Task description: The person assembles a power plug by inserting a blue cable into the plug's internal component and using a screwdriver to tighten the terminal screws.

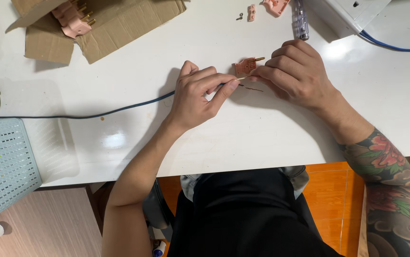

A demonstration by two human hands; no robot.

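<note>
My left hand (199, 94) pinches the end of a thin dark cable (119, 110) that runs left across the white table (262, 128). Bare copper strands (253, 88) stick out of the cable end toward my right hand (294, 71). The right hand's fingertips are closed on the tip of those strands, beside a pink plug half with brass pins (246, 65) lying just above them.
A torn cardboard box (114, 26) with pink plugs (72, 19) sits far left. Small pink parts (251, 12), a screw (239, 17) and a clear-handled screwdriver (301, 21) lie at the far edge. A white box (347, 14) with blue cable (390, 46) is far right; a perforated basket (3, 166) is at left.
</note>
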